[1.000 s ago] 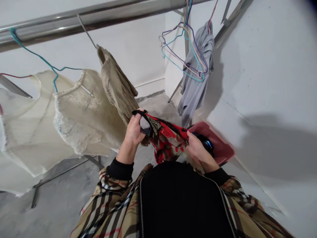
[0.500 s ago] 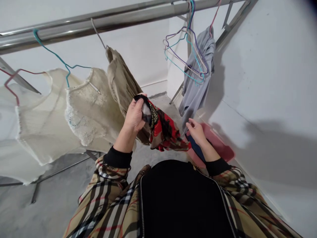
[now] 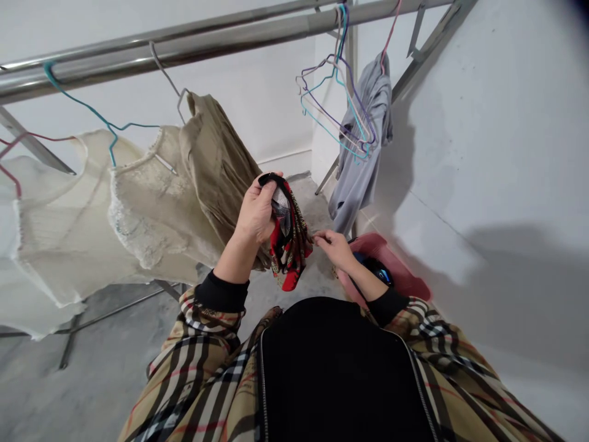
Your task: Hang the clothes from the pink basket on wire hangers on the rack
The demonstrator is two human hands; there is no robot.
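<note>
My left hand [image 3: 257,212] is raised in front of me, closed on the black-edged top of a red patterned garment [image 3: 289,245] that hangs down from it. My right hand [image 3: 335,245] is just right of the cloth, its fingertips pinching the garment's edge. Right behind the left hand hangs a tan garment [image 3: 219,169] on a wire hanger from the steel rail [image 3: 184,43].
Cream tops [image 3: 92,209] hang on the rail to the left. Several empty coloured wire hangers [image 3: 338,116] and a grey garment [image 3: 363,147] hang at the rail's right end. A red basket [image 3: 396,270] stands on the concrete floor by the white wall on my right.
The left hand lifted the red garment higher, so it now hangs bunched. The right hand let go of it, rose from the basket and took hold of the cloth's edge again.
</note>
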